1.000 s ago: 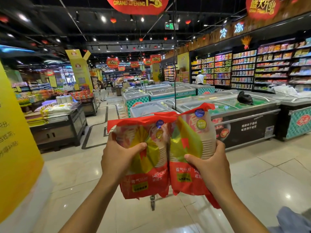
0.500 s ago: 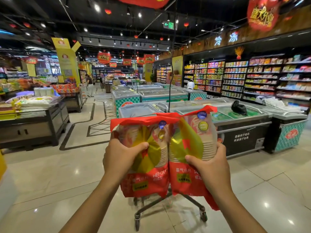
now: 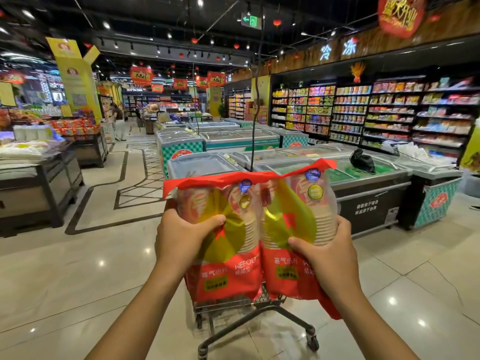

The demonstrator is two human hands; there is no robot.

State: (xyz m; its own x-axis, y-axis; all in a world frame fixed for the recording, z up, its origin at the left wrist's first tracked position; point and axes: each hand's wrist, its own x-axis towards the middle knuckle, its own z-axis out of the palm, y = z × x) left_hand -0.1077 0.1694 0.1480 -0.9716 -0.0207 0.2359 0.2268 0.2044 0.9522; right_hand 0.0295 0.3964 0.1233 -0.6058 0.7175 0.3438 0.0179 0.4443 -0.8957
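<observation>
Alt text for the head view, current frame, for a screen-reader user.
The left hand grips the left pack and the right hand the right pack of paper cups, red and yellow, side by side over a shopping cart in a supermarket. Chest freezers and stocked shelves stand behind.

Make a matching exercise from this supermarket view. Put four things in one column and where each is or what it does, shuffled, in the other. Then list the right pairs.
Things
1. left hand
2. right hand
3. black bag
4. shopping cart

Places or states
A. lies on top of a freezer
B. grips the left pack of paper cups
C. stands on the floor, below both packs
D. grips the right pack of paper cups

Pairs: 1-B, 2-D, 3-A, 4-C
</observation>
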